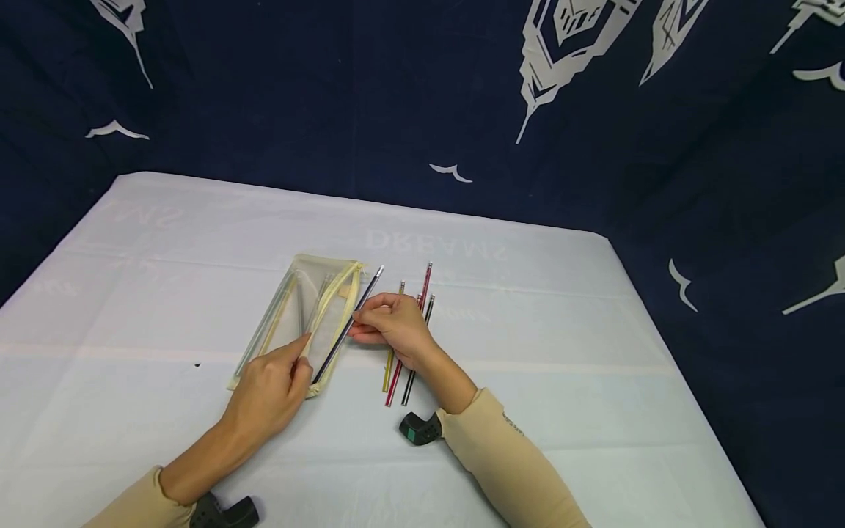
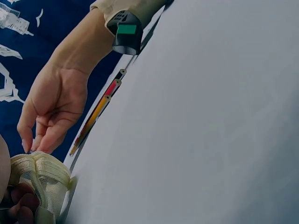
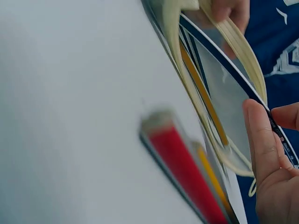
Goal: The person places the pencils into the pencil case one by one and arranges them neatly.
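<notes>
A see-through mesh pencil pouch [image 1: 323, 261] with pale yellow trim lies on the table, its zipped side gaping. My left hand [image 1: 269, 385] grips the trim along the opening; in the left wrist view its fingers [image 2: 25, 205] curl at the pouch. Between thumb and fingers, my right hand [image 1: 392, 326] pinches a dark blue pencil [image 1: 370, 287]. This pencil slants, its lower end in the pouch's opening and its upper end sticking out. Inside the pouch, a gold pencil [image 3: 203, 88] and other slim pencils show through the mesh.
Right of the pouch, partly under my right hand, lie several loose pencils: a yellow one [image 1: 386, 378], a red one [image 1: 394, 385] and a black one [image 1: 408, 389] among them. A white cloth [image 1: 528, 411] covers the table; a dark blue printed curtain [image 1: 409, 95] hangs behind.
</notes>
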### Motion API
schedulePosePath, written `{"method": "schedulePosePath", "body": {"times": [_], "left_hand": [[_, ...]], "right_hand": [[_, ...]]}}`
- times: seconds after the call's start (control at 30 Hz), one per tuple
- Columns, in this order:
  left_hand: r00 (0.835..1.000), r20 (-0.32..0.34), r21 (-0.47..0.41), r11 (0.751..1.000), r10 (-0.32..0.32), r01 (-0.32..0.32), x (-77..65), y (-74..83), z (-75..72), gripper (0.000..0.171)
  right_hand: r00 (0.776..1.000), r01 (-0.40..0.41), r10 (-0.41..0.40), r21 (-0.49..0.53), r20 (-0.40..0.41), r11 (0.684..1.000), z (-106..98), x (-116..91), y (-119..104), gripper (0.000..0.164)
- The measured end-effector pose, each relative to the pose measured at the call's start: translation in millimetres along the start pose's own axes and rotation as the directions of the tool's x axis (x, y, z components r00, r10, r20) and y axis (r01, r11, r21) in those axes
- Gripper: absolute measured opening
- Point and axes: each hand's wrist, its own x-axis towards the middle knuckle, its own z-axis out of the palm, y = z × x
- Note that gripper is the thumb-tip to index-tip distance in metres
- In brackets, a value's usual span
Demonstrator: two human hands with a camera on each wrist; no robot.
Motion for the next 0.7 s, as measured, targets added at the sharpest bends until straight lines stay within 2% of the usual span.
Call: {"method": "schedulePosePath", "body": {"times": [0.2, 0.43, 0.57, 0.7], "left_hand": [[1.000, 0.003, 0.006, 1.000, 0.004, -0.004, 0.3, 0.4, -0.8, 0.034], [1.000, -0.003, 0.000, 1.000, 0.004, -0.004, -0.2, 0.1, -1.0, 0.034], [1.000, -0.003, 0.000, 1.000, 0.007, -0.007, 0.1, 0.1, -1.4, 0.034], [1.000, 0.003, 0.007, 1.000, 0.008, -0.009, 0.6, 0.2, -1.3, 0.035]], "right_hand": [[1.000, -0.012, 0.012, 0.005, 0.018, 1.000, 9.1, 0.8, 4.0, 0.013], [0.997, -0.073, 0.074, -0.060, 0.009, 0.996, 11.8, 9.1, 3.5, 0.022], [0.991, -0.110, 0.115, -0.069, 0.069, 0.991, 14.9, 8.1, 3.6, 0.024], [0.984, -0.106, 0.113, -0.053, 0.139, 0.993, 17.7, 3.1, 3.1, 0.028]]}}
